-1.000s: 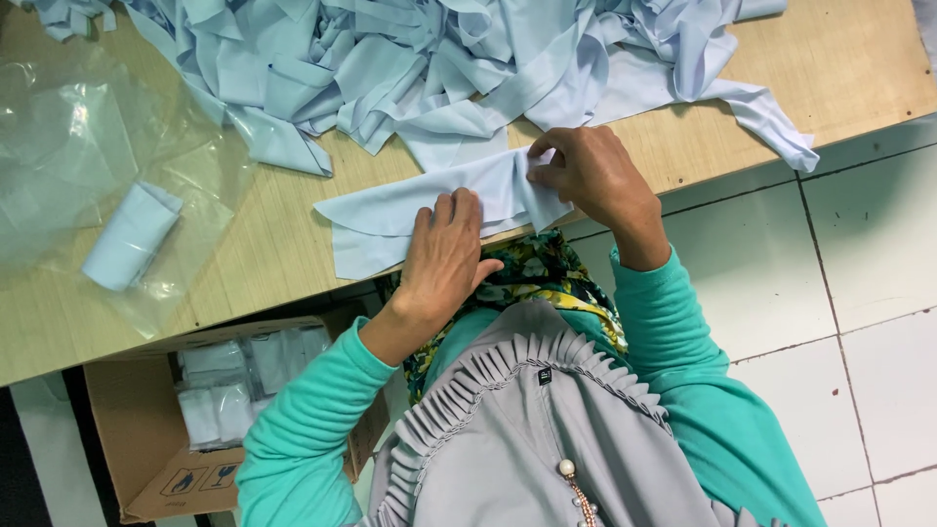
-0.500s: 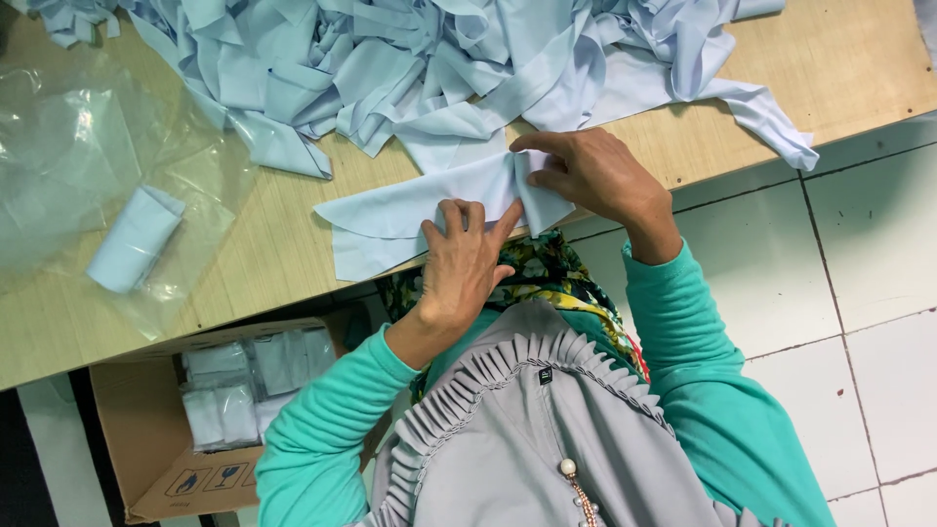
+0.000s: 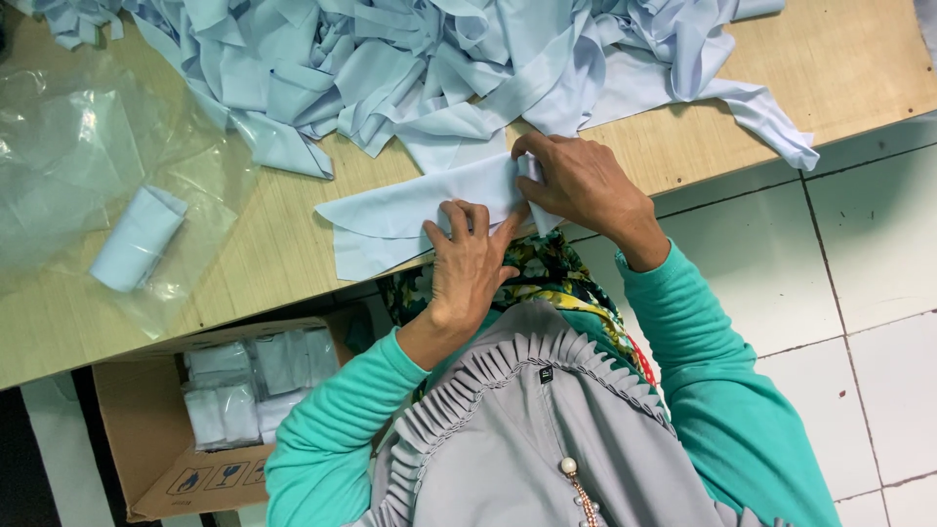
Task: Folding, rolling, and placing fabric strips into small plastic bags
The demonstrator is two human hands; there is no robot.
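A pale blue cloth piece (image 3: 400, 210) lies flat at the front edge of the wooden table (image 3: 859, 68), its left end hanging slightly over. My left hand (image 3: 468, 268) presses down on its right part with the fingers spread. My right hand (image 3: 586, 181) pinches the folded right end of the same cloth, just beside my left fingertips. Both teal sleeves come up from below.
A big heap of pale blue cloth pieces (image 3: 390, 68) covers the back of the table. Clear plastic bags (image 3: 68, 166) lie at the left, one holding a rolled cloth (image 3: 137, 239). A cardboard box (image 3: 156, 439) of bagged rolls stands under the table. White floor tiles (image 3: 859, 254) are at the right.
My right hand has moved left and brought the cloth's right end over in a fold. My left hand has slid up and right along the cloth to meet it.
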